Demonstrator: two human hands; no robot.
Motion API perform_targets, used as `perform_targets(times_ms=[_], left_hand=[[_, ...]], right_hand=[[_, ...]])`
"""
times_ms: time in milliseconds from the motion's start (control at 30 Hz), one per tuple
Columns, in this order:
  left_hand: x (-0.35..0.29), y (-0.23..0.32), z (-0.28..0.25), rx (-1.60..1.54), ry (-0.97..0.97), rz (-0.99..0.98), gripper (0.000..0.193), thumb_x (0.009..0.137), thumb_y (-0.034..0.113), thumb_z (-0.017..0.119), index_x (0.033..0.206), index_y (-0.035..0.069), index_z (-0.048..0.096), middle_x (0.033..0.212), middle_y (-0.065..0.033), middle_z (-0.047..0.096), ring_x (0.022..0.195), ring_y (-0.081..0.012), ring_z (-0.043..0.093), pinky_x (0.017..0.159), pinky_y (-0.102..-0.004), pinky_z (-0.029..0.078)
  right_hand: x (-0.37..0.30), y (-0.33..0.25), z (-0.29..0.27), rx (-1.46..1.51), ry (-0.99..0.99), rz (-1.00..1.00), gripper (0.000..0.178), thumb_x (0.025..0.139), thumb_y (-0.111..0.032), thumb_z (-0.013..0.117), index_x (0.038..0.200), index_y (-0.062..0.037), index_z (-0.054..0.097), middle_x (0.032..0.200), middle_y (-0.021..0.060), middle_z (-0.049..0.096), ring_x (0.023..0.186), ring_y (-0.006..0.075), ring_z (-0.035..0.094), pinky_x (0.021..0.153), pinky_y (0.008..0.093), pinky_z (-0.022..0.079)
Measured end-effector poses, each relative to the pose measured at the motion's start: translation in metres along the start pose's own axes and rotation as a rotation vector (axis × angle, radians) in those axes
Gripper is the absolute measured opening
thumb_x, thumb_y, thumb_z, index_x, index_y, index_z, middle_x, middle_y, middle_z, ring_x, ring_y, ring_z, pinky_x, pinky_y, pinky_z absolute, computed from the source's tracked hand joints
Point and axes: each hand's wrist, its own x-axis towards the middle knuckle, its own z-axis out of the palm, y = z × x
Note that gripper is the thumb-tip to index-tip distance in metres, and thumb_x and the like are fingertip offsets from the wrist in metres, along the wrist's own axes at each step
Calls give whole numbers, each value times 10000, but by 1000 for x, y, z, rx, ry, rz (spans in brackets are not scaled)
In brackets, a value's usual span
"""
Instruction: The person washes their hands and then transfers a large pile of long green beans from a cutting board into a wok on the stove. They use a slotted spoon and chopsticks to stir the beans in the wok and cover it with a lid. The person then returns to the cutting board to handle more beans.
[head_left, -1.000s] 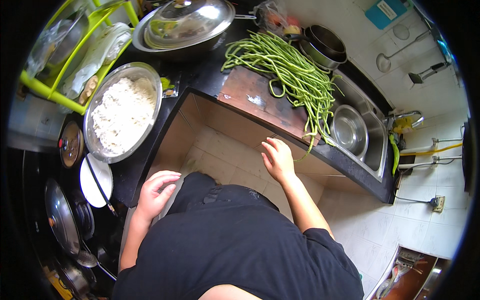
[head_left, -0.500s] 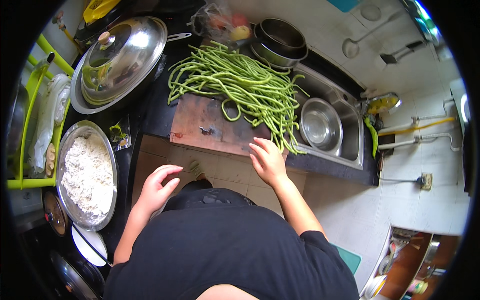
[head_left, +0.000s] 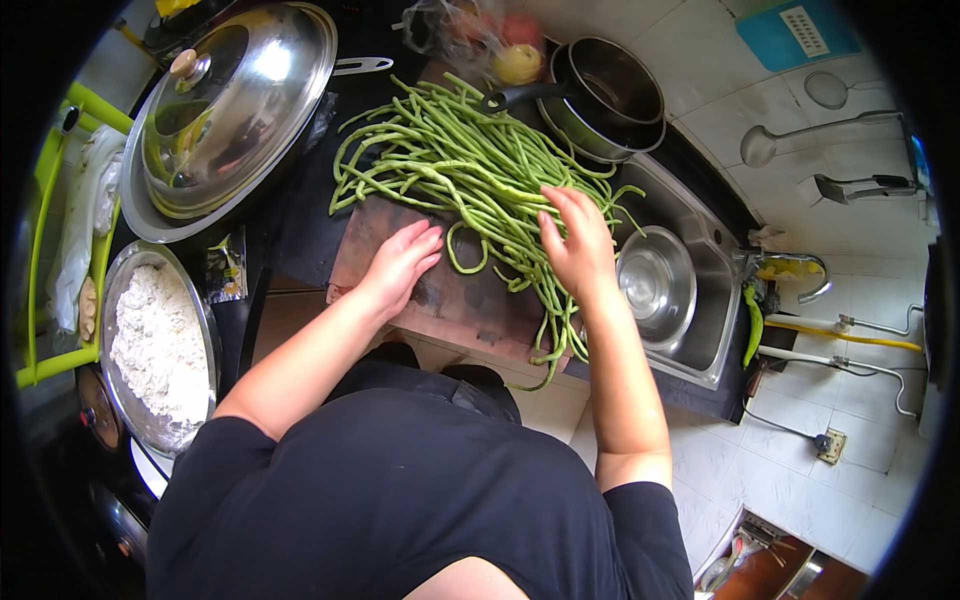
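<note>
A large heap of long green beans (head_left: 480, 165) spreads over the wooden cutting board (head_left: 455, 305) and past its edges. Several beans dangle off the near right end of the board. My left hand (head_left: 402, 268) is over the board's left part, fingers stretched toward the heap, with nothing in it. At the heap's right side my right hand (head_left: 580, 245) reaches over the beans with fingers extended and apart. Its fingertips are at the beans; whether they press on them I cannot tell.
On the left are a lidded wok (head_left: 235, 100) and a metal bowl of white floury mix (head_left: 165, 345). Right of the beans, a steel basin (head_left: 655, 285) sits in the sink (head_left: 705, 355). Stacked dark pans (head_left: 610, 90) and a plastic bag with round produce (head_left: 480, 40) stand behind.
Both hands have moved forward, from near my body to over the board and the bean heap. The view has shifted, and more bean ends hang over the board's near edge.
</note>
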Motion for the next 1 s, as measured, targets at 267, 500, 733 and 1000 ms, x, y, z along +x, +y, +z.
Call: perform_targets(times_ms=[267, 500, 733, 1000], left_hand=[[69, 3, 55, -576, -174, -36, 401, 847, 241, 622, 1169, 36, 498, 1144, -100, 573, 1068, -227, 536, 986, -379, 385], [57, 2, 58, -528, -191, -132, 498, 785, 303, 689, 1192, 68, 526, 1166, -102, 585, 1081, -249, 546, 980, -442, 391], [30, -19, 63, -543, -274, 128, 703, 665, 342, 787, 1243, 88, 476, 1207, -75, 551, 1131, -242, 501, 1021, -410, 351], [18, -32, 44, -659, -343, 55, 769, 610, 364, 813, 1236, 62, 484, 1210, -110, 550, 1124, -272, 508, 1035, -438, 339]], right_hand=[[39, 41, 38, -67, -227, 151, 506, 731, -396, 682, 1028, 8, 612, 895, 174, 580, 812, 319, 576, 734, 378, 461], [16, 27, 18, 221, -273, 16, 357, 728, -257, 692, 947, 17, 627, 833, 142, 571, 745, 287, 579, 661, 362, 464], [0, 17, -4, 189, -259, -178, 344, 759, -226, 652, 1022, -10, 604, 953, 152, 589, 840, 324, 585, 721, 386, 481], [7, 15, -6, 447, -521, 217, 357, 848, -325, 597, 980, 5, 642, 920, 127, 648, 826, 219, 621, 736, 316, 483]])
